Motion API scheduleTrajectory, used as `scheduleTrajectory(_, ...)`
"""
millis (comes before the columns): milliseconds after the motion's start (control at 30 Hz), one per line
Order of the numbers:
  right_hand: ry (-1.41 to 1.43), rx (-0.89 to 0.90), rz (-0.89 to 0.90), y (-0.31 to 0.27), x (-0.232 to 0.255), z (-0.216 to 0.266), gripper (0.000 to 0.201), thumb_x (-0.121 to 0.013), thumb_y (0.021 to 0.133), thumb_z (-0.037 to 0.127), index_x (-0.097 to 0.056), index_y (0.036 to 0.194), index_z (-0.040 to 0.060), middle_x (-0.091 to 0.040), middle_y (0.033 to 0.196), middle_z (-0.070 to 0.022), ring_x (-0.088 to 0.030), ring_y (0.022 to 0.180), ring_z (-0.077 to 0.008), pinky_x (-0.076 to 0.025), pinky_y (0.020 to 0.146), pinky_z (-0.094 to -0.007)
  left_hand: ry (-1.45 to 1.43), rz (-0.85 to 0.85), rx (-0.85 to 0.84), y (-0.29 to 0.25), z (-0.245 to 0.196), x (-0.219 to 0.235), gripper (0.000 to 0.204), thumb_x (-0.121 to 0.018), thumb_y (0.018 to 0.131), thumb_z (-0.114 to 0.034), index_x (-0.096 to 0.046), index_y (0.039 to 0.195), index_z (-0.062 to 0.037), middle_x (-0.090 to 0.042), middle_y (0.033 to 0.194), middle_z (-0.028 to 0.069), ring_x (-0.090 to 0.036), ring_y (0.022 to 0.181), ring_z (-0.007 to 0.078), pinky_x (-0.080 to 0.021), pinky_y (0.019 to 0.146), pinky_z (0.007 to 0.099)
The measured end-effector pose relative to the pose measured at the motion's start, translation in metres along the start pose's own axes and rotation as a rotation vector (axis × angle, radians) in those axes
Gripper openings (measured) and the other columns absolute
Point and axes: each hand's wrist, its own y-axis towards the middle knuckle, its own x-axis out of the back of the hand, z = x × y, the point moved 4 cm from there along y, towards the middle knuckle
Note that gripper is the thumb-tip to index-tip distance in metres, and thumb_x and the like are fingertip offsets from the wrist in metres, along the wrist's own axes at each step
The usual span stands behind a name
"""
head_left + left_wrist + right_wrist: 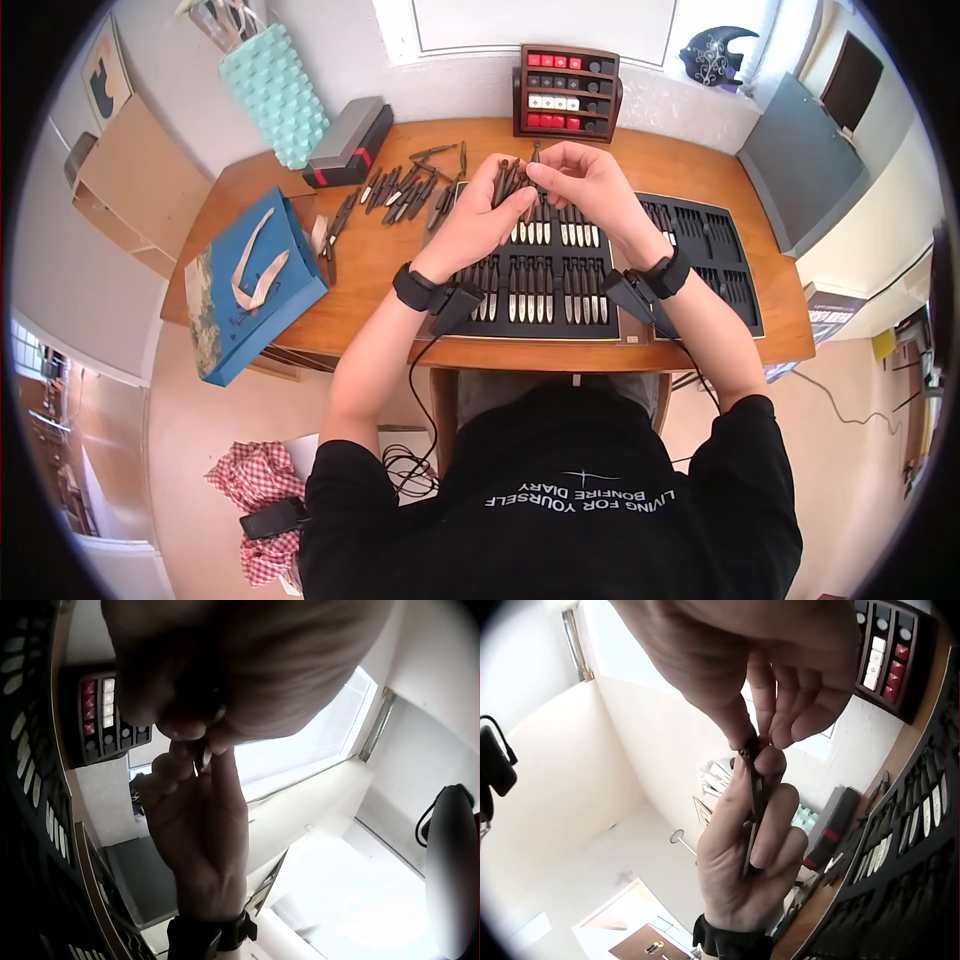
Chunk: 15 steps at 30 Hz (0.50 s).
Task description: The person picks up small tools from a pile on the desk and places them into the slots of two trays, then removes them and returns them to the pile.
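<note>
My left hand [470, 222] grips several slender dark pen-like pieces [507, 182] upright above the tray's back edge. My right hand [592, 188] meets it there, thumb and fingertips pinching a dark piece [537, 153] by the left fingers. In the right wrist view, one long dark piece [754, 806] runs along the left palm [724, 851], its upper end at the right fingertips. Below both hands lies a black slotted tray [557, 290] with rows of similar pieces, their pale pointed ends toward my body. The left wrist view is dark around the held pieces.
A second black tray [742, 240] lies to the right, partly filled. Loose dark pieces [400, 192] are heaped at the left, near a blue paper bag [265, 290] and a grey box [350, 140]. A wooden rack of coloured cubes [567, 92] stands at the back.
</note>
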Motion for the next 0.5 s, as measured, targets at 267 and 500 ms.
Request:
scheduleTrajectory(267,0.160,0.042,-0.029,-0.002,0.019,0.010,0.015,-0.060,0.093,0.016,-0.065,0.104,0.0063,-0.065,0.093,0.0035,-0.058,0.077,-0.0042,-0.046,0.067,-0.0196,-0.258,-0.094,0.124,0.002,0.017,0.023,0.021,-0.045,0.101,-0.022,-0.048,0.112,-0.0045,-0.048,0.076,-0.0020,-0.037,0.048,0.0036,-0.028,0.041,0.0197)
scheduleTrajectory(500,-0.230,-0.060,-0.201,-0.021,0.145,0.001,0.023,-0.062,0.091,0.012,-0.060,0.111,-0.0003,-0.066,0.087,-0.0023,-0.060,0.071,-0.0068,-0.050,0.066,-0.0211,-0.375,-0.137,0.181,0.001,0.014,0.041,0.020,-0.040,0.103,-0.022,-0.050,0.107,-0.0054,-0.041,0.070,-0.0045,-0.033,0.046,0.0029,-0.027,0.042,0.0191)
